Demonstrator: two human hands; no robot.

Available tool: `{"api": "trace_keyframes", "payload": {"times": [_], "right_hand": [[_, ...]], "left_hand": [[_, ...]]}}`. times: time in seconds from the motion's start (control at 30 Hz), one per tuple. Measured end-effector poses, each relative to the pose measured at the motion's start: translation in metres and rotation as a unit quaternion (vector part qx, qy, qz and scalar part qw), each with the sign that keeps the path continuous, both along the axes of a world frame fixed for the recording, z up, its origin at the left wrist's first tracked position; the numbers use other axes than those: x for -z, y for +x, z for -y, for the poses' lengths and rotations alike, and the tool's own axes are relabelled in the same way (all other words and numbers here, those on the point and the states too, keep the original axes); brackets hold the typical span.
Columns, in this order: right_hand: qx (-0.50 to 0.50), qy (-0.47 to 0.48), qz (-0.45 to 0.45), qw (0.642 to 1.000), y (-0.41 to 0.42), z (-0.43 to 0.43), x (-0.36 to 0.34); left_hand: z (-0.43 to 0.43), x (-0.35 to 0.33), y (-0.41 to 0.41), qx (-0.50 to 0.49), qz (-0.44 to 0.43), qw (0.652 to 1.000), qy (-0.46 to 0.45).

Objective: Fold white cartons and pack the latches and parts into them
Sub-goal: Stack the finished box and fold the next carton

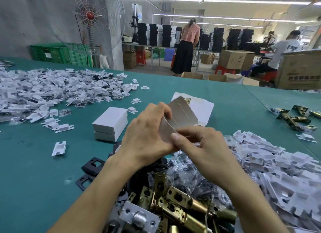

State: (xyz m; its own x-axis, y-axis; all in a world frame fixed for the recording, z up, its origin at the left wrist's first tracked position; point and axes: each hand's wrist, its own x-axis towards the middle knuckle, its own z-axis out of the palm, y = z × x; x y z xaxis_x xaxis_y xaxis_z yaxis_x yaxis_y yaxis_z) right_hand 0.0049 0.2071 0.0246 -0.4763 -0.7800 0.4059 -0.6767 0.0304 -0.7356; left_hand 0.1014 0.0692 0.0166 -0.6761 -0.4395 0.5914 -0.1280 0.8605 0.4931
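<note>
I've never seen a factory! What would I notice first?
In the middle, the left hand and right hand hold a bent carton. Heaps of white parts lie on the green table at both sides, brass latches pile at the bottom, and a big fan stands back left.

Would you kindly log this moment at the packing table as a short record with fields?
Surface: green table
In hands: unfolded carton, gripped by left hand and right hand
Finished: two folded cartons, stacked, left of the hands
Parts nearby: brass latches and black plates below the hands
Piles: white card pieces at left and right
Stage: held carton not yet folded
</note>
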Motion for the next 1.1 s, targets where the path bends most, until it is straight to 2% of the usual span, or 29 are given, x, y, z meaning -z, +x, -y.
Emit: {"api": "trace_keyframes", "payload": {"times": [0.1,0.2,0.23,0.37,0.5,0.67,0.8,0.93,1.1], "right_hand": [[-0.012,0.044,0.018,0.999,-0.005,-0.001,0.005],[0.002,-0.001,0.140,0.990,-0.006,0.000,0.008],[0.011,-0.022,0.153,0.988,-0.006,0.000,0.007],[0.031,-0.078,0.119,0.989,-0.007,-0.004,0.001],[0.021,-0.074,0.135,0.988,-0.002,-0.001,-0.001],[0.016,-0.080,0.202,0.976,-0.002,-0.002,-0.002],[-0.004,-0.074,0.192,0.979,-0.001,-0.001,0.000],[0.009,-0.070,0.131,0.989,0.002,0.001,0.002],[0.018,-0.119,0.167,0.979,-0.002,-0.002,-0.004]], "left_hand": [[0.000,0.002,0.000,0.004,0.065,0.998,-0.021],[0.003,0.002,0.001,0.038,0.064,0.997,0.025],[0.004,0.002,0.001,0.045,0.062,0.996,0.034],[0.003,0.005,0.001,0.057,0.081,0.994,0.047],[0.003,0.007,0.000,0.045,0.101,0.994,0.022],[0.001,0.005,0.000,0.079,0.066,0.995,-0.002],[-0.002,0.003,0.000,0.115,0.057,0.992,0.000],[0.000,0.003,-0.002,0.111,0.049,0.992,0.032],[0.003,0.003,-0.004,0.139,-0.008,0.988,0.060]]}}
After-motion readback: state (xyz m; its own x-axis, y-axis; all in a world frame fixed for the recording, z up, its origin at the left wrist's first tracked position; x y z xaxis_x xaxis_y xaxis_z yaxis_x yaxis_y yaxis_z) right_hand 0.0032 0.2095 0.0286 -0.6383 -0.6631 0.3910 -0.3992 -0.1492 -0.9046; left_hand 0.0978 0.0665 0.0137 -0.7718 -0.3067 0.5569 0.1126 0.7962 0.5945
